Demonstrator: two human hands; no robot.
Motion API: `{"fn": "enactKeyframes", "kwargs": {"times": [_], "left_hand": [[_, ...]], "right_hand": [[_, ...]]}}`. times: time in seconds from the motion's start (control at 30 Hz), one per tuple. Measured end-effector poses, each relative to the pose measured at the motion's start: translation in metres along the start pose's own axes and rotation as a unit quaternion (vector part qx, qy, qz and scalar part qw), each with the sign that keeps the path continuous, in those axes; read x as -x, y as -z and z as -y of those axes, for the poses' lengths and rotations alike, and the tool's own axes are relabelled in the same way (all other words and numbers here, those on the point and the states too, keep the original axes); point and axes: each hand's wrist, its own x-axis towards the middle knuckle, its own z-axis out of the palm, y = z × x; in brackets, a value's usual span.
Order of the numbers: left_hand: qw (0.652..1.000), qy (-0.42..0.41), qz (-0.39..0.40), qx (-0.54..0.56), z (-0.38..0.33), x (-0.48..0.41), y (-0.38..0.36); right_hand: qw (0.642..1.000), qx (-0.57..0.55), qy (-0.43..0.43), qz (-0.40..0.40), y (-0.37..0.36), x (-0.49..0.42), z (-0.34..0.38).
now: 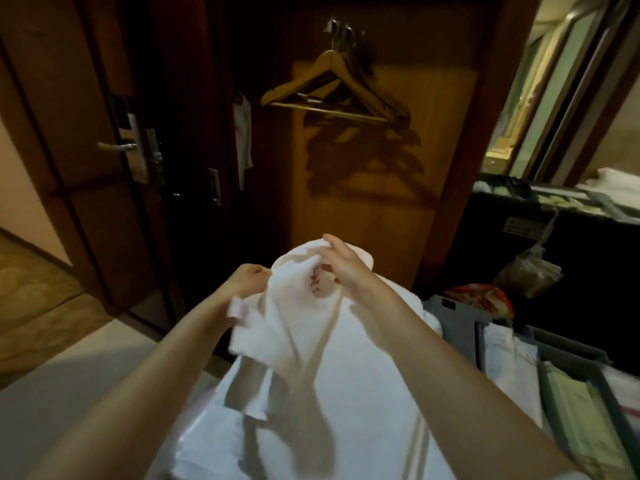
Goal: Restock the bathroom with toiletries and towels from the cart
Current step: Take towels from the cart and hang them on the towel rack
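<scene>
I hold a white towel point(298, 327) with a small red mark up in front of me, over a pile of white linen point(346, 427) below. My left hand point(247, 282) grips the towel's left edge in a fist. My right hand point(341, 263) pinches the towel's top edge, fingers curled into the cloth. The towel hangs down in loose folds between my forearms. The cart point(457, 317) with grey compartments stands at the lower right, holding flat white and pale green packets point(581, 410).
A wooden wardrobe panel with wooden hangers point(332, 88) faces me. A dark door with a metal handle point(116, 146) is at the left. A black cart top point(554, 202) with supplies and a hanging plastic bag point(530, 271) sits at the right.
</scene>
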Motion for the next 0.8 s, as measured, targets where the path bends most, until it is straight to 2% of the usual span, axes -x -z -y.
{"fn": "enactKeyframes", "kwargs": {"times": [0.1,0.2,0.33,0.4,0.5,0.57,0.67,0.8], "left_hand": [[0.999,0.017,-0.042,-0.011,0.017,-0.011,0.033],[0.999,0.008,-0.033,0.025,0.04,-0.015,0.059],[0.998,-0.04,-0.038,0.014,0.067,-0.018,0.093],[0.998,-0.037,-0.052,-0.012,0.08,-0.022,0.107],[0.994,-0.01,-0.08,-0.08,0.094,-0.037,0.122],[0.987,0.003,-0.093,-0.134,0.103,-0.045,0.125],[0.984,0.01,-0.073,-0.162,0.117,-0.052,0.119],[0.989,0.015,-0.008,-0.147,0.127,-0.049,0.096]], "right_hand": [[0.997,0.063,0.031,0.024,-0.032,-0.018,0.017],[0.994,0.085,0.031,0.063,-0.067,-0.034,0.022],[0.993,0.047,-0.039,0.098,-0.108,-0.049,0.023],[0.992,0.045,-0.037,0.111,-0.124,-0.056,0.021],[0.988,0.119,0.02,0.101,-0.146,-0.072,0.015],[0.986,0.135,0.02,0.095,-0.156,-0.08,0.008],[0.981,0.169,-0.01,0.097,-0.159,-0.087,-0.004],[0.974,0.195,-0.043,0.109,-0.152,-0.085,-0.014]]}}
